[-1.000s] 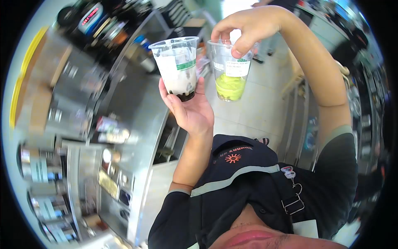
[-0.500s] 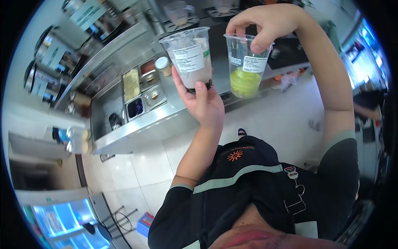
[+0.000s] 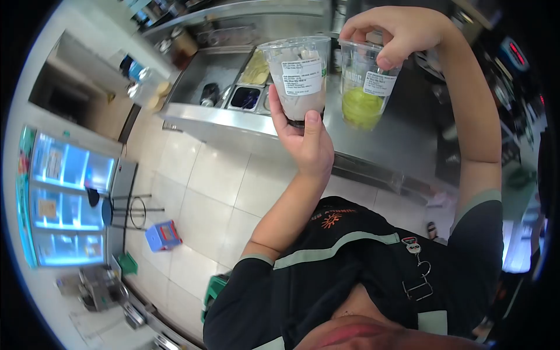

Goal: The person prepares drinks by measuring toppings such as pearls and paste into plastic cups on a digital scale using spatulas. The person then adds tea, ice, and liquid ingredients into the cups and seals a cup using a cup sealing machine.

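Wrapped around the lower part of a clear plastic cup of milky drink [image 3: 300,87] is my left hand [image 3: 306,140]. That cup has a white printed label and a dark layer at its bottom. My right hand [image 3: 402,35] grips a second clear cup with green contents [image 3: 363,105] from above, its fingers and thumb at the rim. This cup also bears a white label, and its green filling takes up roughly the lower half. Both cups are raised side by side, slightly apart, in front of the steel counter [image 3: 408,131].
Set into the counter are an ice bin [image 3: 224,73], a tray of pale yellow pieces [image 3: 256,69] and a tray of dark contents [image 3: 245,99]. A lit glass-door fridge [image 3: 70,198], a stool [image 3: 137,211] and a blue box [image 3: 162,236] are to the left.
My body and view have turned, so the counter shifts right and the fridge comes further into view. Both hands keep hold of their cups, which sit slightly further right.
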Action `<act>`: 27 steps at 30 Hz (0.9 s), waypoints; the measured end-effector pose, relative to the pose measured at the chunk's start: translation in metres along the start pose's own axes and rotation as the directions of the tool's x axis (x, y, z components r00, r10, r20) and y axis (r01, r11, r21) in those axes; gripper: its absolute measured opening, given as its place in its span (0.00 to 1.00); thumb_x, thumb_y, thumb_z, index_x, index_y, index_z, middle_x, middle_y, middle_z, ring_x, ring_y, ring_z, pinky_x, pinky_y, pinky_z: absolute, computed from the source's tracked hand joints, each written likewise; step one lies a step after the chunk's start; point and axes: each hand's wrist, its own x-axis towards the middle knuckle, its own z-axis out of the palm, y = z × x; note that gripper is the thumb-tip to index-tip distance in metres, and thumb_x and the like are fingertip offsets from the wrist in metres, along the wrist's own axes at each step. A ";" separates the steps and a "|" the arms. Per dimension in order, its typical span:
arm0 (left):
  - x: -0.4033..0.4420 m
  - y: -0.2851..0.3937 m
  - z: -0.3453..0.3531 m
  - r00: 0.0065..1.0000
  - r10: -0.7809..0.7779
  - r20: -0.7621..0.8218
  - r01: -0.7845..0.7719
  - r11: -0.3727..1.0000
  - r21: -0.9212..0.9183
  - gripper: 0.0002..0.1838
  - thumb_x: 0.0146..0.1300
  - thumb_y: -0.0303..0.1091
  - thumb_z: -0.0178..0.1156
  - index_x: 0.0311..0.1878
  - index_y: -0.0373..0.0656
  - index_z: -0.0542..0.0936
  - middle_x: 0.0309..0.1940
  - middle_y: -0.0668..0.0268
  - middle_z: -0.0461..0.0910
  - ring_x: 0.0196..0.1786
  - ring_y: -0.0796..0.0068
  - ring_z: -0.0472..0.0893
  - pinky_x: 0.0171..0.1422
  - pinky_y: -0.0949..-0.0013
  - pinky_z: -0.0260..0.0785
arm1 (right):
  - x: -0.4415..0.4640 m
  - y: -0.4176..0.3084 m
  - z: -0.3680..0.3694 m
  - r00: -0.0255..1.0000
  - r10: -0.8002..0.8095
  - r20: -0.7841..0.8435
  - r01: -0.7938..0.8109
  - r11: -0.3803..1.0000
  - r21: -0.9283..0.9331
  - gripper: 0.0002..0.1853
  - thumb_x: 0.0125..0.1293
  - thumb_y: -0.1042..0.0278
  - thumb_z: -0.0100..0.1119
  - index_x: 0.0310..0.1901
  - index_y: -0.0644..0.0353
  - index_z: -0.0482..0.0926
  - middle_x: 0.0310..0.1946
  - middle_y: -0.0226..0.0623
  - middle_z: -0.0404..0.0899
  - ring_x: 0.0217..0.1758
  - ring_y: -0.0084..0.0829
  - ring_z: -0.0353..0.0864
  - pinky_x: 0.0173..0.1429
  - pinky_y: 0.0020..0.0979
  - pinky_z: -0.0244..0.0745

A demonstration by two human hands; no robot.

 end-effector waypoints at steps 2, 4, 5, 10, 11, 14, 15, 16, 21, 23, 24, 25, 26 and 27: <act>0.011 0.005 -0.012 0.996 0.078 -0.043 -0.077 0.996 0.044 0.46 0.66 0.26 0.63 0.79 0.36 0.45 0.76 0.56 0.55 0.75 0.60 0.60 0.79 0.54 0.51 | 0.039 -0.002 -0.018 0.993 -0.093 0.075 0.100 0.990 -0.100 0.40 0.59 0.60 0.72 0.69 0.67 0.65 0.57 0.41 0.76 0.54 0.31 0.78 0.52 0.32 0.81; 0.026 0.014 -0.028 0.989 0.126 -0.078 -0.118 0.988 0.100 0.45 0.66 0.26 0.63 0.78 0.36 0.45 0.75 0.56 0.56 0.75 0.61 0.61 0.79 0.54 0.51 | 0.074 -0.018 -0.027 0.973 -0.181 0.145 0.207 0.960 -0.188 0.40 0.58 0.60 0.72 0.69 0.67 0.65 0.58 0.41 0.75 0.54 0.31 0.78 0.53 0.31 0.80; 0.031 0.019 -0.034 0.983 0.157 -0.091 -0.145 0.982 0.120 0.45 0.66 0.26 0.63 0.78 0.36 0.45 0.75 0.56 0.56 0.75 0.61 0.61 0.79 0.54 0.51 | 0.087 -0.027 -0.024 0.979 -0.157 0.128 0.168 0.982 -0.083 0.40 0.58 0.59 0.72 0.69 0.67 0.65 0.59 0.42 0.75 0.54 0.32 0.78 0.53 0.31 0.79; 0.086 0.067 -0.088 0.949 0.284 -0.137 -0.253 0.945 0.209 0.45 0.65 0.26 0.63 0.78 0.36 0.46 0.74 0.56 0.57 0.75 0.61 0.61 0.79 0.54 0.51 | 0.206 -0.077 -0.045 0.891 -0.374 0.258 0.439 0.858 -0.269 0.44 0.58 0.55 0.71 0.72 0.67 0.64 0.58 0.43 0.75 0.55 0.32 0.78 0.56 0.30 0.77; 0.099 0.079 -0.101 0.944 0.299 -0.139 -0.266 0.939 0.216 0.45 0.65 0.26 0.63 0.78 0.36 0.46 0.74 0.56 0.57 0.75 0.61 0.61 0.79 0.54 0.51 | 0.214 -0.108 -0.041 0.914 -0.290 0.282 0.352 0.913 -0.203 0.44 0.57 0.53 0.71 0.72 0.66 0.64 0.58 0.42 0.75 0.56 0.32 0.77 0.57 0.30 0.76; 0.140 0.118 -0.149 0.943 0.299 -0.146 -0.256 0.933 0.254 0.45 0.65 0.27 0.62 0.78 0.37 0.46 0.74 0.56 0.57 0.74 0.60 0.62 0.79 0.54 0.52 | 0.287 -0.154 -0.038 0.883 -0.343 0.319 0.430 0.864 -0.261 0.45 0.57 0.50 0.71 0.72 0.64 0.64 0.57 0.42 0.76 0.57 0.32 0.76 0.57 0.32 0.76; 0.156 0.132 -0.167 0.938 0.315 -0.147 -0.267 0.923 0.277 0.45 0.65 0.27 0.62 0.78 0.37 0.46 0.74 0.56 0.57 0.74 0.60 0.62 0.79 0.54 0.53 | 0.305 -0.168 -0.041 0.887 -0.382 0.259 0.456 0.815 -0.358 0.43 0.58 0.50 0.70 0.71 0.63 0.66 0.54 0.41 0.77 0.53 0.32 0.78 0.54 0.32 0.77; 0.172 0.142 -0.182 0.934 0.325 -0.146 -0.274 0.917 0.288 0.44 0.66 0.27 0.61 0.78 0.38 0.45 0.73 0.56 0.57 0.74 0.60 0.62 0.78 0.53 0.53 | 0.320 -0.183 -0.044 0.896 -0.374 0.240 0.440 0.822 -0.362 0.43 0.58 0.50 0.70 0.71 0.63 0.66 0.54 0.41 0.77 0.53 0.32 0.78 0.54 0.32 0.77; 0.250 0.203 -0.251 0.959 0.248 -0.138 -0.195 0.929 0.316 0.44 0.64 0.26 0.64 0.76 0.43 0.47 0.71 0.56 0.60 0.73 0.60 0.64 0.77 0.53 0.57 | 0.431 -0.238 -0.056 0.879 -0.336 0.338 0.410 0.895 -0.177 0.41 0.58 0.50 0.70 0.69 0.63 0.68 0.53 0.42 0.79 0.51 0.33 0.79 0.51 0.32 0.77; 0.283 0.218 -0.276 0.966 0.210 -0.151 -0.155 0.936 0.315 0.44 0.64 0.26 0.64 0.76 0.43 0.46 0.71 0.56 0.60 0.72 0.60 0.64 0.77 0.53 0.57 | 0.479 -0.247 -0.067 0.873 -0.364 0.324 0.432 0.886 -0.168 0.41 0.59 0.50 0.69 0.69 0.64 0.67 0.52 0.44 0.80 0.51 0.32 0.79 0.48 0.31 0.78; 0.299 0.223 -0.288 0.969 0.186 -0.161 -0.128 0.941 0.314 0.45 0.64 0.26 0.64 0.76 0.44 0.45 0.71 0.55 0.60 0.72 0.60 0.64 0.76 0.52 0.58 | 0.500 -0.253 -0.073 0.875 -0.360 0.324 0.426 0.890 -0.163 0.41 0.59 0.50 0.69 0.69 0.64 0.67 0.52 0.44 0.80 0.51 0.32 0.79 0.48 0.31 0.78; 0.315 0.228 -0.300 0.970 0.178 -0.167 -0.119 0.942 0.313 0.45 0.64 0.26 0.64 0.76 0.44 0.45 0.71 0.55 0.60 0.72 0.60 0.64 0.76 0.52 0.58 | 0.521 -0.258 -0.078 0.868 -0.362 0.340 0.423 0.898 -0.124 0.41 0.58 0.50 0.69 0.69 0.65 0.67 0.52 0.44 0.80 0.50 0.32 0.79 0.47 0.32 0.78; 0.327 0.231 -0.311 0.972 0.157 -0.176 -0.094 0.942 0.322 0.45 0.64 0.26 0.65 0.76 0.44 0.45 0.70 0.55 0.60 0.71 0.59 0.65 0.75 0.52 0.59 | 0.535 -0.263 -0.080 0.861 -0.365 0.355 0.420 0.903 -0.090 0.41 0.58 0.50 0.70 0.69 0.65 0.67 0.52 0.44 0.80 0.50 0.32 0.79 0.47 0.32 0.78; 0.345 0.234 -0.325 0.972 0.140 -0.186 -0.072 0.941 0.331 0.46 0.63 0.26 0.65 0.75 0.44 0.44 0.70 0.54 0.61 0.71 0.59 0.65 0.75 0.52 0.60 | 0.552 -0.271 -0.087 0.860 -0.362 0.359 0.417 0.904 -0.089 0.41 0.58 0.50 0.70 0.69 0.65 0.67 0.52 0.44 0.80 0.50 0.32 0.79 0.47 0.32 0.78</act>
